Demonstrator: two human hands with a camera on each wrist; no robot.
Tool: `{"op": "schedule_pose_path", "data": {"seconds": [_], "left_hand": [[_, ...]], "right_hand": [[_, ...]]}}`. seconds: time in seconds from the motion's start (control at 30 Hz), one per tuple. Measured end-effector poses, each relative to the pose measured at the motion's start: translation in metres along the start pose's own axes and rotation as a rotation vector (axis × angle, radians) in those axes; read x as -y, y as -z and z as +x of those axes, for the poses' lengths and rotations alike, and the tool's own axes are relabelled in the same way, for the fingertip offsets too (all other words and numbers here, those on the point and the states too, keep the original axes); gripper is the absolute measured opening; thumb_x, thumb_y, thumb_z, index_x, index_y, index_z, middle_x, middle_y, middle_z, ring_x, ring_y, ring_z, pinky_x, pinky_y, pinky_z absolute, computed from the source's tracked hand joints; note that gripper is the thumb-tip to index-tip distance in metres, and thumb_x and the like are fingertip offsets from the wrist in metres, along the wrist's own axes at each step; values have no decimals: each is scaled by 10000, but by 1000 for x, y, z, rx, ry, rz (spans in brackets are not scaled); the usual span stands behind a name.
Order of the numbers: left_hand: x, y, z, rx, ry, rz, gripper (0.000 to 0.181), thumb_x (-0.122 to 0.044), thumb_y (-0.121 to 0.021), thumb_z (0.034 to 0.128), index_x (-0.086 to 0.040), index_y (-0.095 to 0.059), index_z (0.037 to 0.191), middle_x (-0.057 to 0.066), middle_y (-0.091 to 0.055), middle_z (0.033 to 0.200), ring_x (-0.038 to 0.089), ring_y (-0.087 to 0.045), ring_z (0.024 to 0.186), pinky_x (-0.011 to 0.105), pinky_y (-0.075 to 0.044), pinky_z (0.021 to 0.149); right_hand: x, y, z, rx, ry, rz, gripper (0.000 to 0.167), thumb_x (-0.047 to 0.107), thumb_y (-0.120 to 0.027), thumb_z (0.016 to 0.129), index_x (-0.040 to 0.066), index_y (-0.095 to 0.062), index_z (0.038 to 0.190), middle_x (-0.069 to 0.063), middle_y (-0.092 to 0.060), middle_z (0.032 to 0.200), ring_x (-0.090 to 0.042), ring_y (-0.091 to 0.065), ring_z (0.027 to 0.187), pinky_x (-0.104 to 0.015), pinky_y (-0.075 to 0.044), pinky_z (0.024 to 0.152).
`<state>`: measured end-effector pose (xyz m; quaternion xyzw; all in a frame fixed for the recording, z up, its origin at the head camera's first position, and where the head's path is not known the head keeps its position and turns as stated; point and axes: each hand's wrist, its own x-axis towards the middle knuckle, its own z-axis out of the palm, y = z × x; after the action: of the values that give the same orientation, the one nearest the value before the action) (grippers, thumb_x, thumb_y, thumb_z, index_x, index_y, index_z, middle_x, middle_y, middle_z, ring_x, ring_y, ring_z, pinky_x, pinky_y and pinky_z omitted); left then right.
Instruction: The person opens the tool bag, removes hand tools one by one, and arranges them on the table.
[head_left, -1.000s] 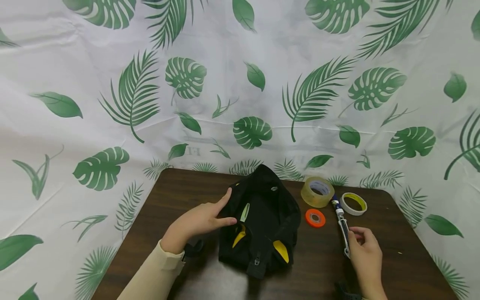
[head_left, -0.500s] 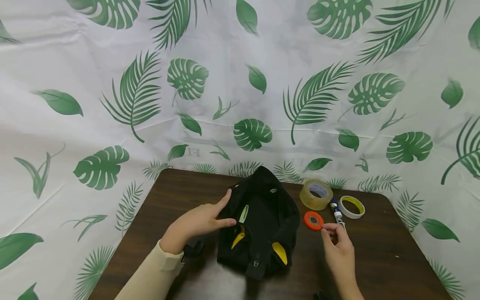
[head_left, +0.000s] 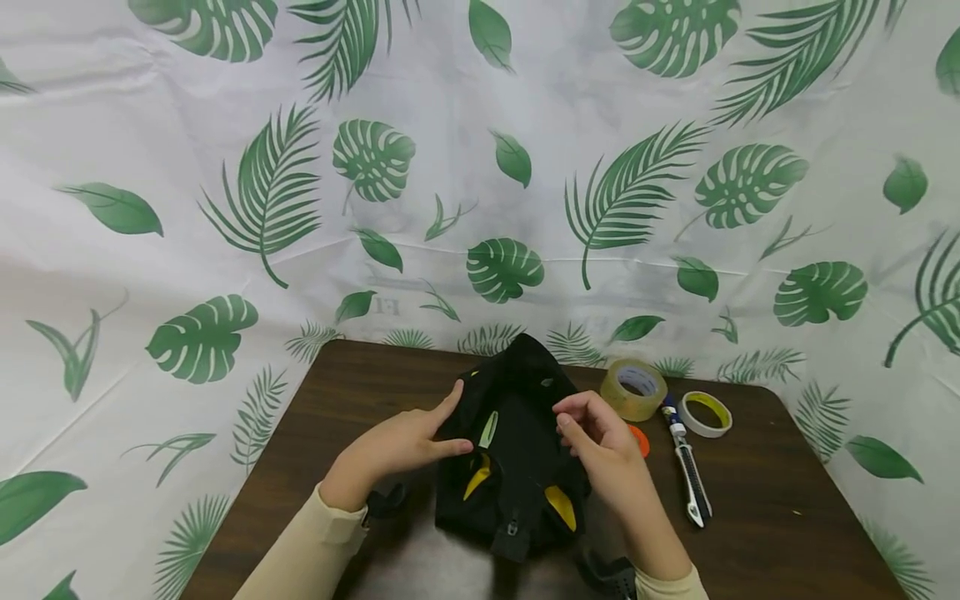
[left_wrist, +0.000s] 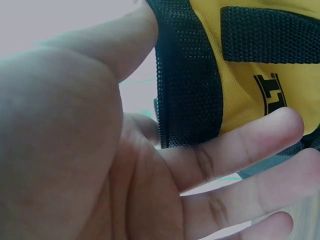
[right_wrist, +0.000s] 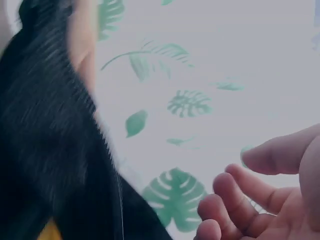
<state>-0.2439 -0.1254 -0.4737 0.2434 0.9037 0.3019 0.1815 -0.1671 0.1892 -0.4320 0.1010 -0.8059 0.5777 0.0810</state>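
A black and yellow tool bag [head_left: 517, 467] stands on the table with its mouth open toward me. My left hand [head_left: 397, 446] holds the bag's left rim. In the left wrist view, the thumb lies at the black edge and several fingers stretch along the yellow outer side [left_wrist: 240, 95]. My right hand [head_left: 607, 442] is over the bag's right edge, fingers loosely curled and thumb apart. Nothing shows between them in the right wrist view, where the black bag side [right_wrist: 55, 125] is at left. The right hand partly covers an orange tape roll [head_left: 641, 439].
Right of the bag lie a clear tape roll [head_left: 633, 390], a white tape roll with a yellow inside [head_left: 705, 414] and a white and black box cutter [head_left: 692, 483]. At the cutter's far end is a blue and white piece [head_left: 671, 411]. A leaf-print sheet [head_left: 450, 208] hangs behind the table.
My right hand has moved left from beside the box cutter, past the orange tape roll, to the bag's right edge. The left hand stays on the bag's rim.
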Motion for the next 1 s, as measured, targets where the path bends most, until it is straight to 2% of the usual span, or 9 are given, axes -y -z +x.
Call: {"op": "schedule_pose_path", "data": {"seconds": [0.17, 0.27, 0.47, 0.67, 0.77, 0.9, 1.0], "left_hand": [[0, 0, 1, -1, -6, -3, 1051, -751, -590, 1009, -347, 13, 1770, 136, -646, 1552, 277, -713, 1310, 537, -526, 1163], [0, 1, 2, -12, 7, 7, 1049, -757, -592, 1005, -353, 1, 1770, 145, -613, 1586, 283, -700, 1333, 538, -520, 1172], [0, 0, 0, -14, 12, 6, 1046, -749, -608, 1001, -367, -7, 1767, 145, -575, 1623, 301, -678, 1370, 557, -503, 1191], [-1, -1, -1, -21, -1, 3, 1036, -731, -616, 1007, -359, -22, 1770, 147, -579, 1619, 295, -694, 1345, 555, -512, 1181], [-1, -1, -1, -20, -3, 9, 1049, -727, -624, 1005, -342, -21, 1773, 153, -604, 1594, 296, -707, 1322, 556, -521, 1169], [1, -1, 0, -20, -3, 15, 1053, -737, -621, 1001, -340, -25, 1773, 147, -616, 1583, 285, -710, 1318, 542, -524, 1168], [4, -1, 1, -14, -9, 22, 1049, -744, -607, 1006, -339, -17, 1773, 119, -710, 1465, 246, -733, 1266, 518, -540, 1146]], "right_hand": [[7, -8, 14, 82, -104, 92, 250, 229, -621, 1133, 33, -648, 1285, -104, -629, 1063, -232, -643, 920, -279, -577, 813], [9, -14, 27, 139, -135, 129, 298, 270, -618, 1135, 31, -636, 1313, -107, -625, 1075, -260, -634, 933, -291, -567, 821], [11, -26, 54, 261, -220, 100, 302, 316, -622, 1133, 65, -632, 1300, -110, -638, 1055, -273, -653, 901, -304, -584, 821], [10, -37, 85, 384, -341, 67, 317, 291, -601, 1138, 21, -603, 1304, -129, -653, 1083, -292, -682, 882, -305, -605, 806], [-3, -44, 99, 420, -420, 83, 361, 297, -594, 1141, 0, -584, 1344, -128, -663, 1103, -230, -690, 851, -288, -620, 798], [-34, -51, 115, 407, -534, 141, 437, 315, -614, 1130, -25, -553, 1398, -103, -672, 1069, -174, -689, 821, -279, -631, 779], [-64, -57, 121, 386, -611, 165, 358, 322, -619, 1127, 7, -576, 1292, -34, -643, 930, -168, -674, 805, -285, -603, 756]]}}
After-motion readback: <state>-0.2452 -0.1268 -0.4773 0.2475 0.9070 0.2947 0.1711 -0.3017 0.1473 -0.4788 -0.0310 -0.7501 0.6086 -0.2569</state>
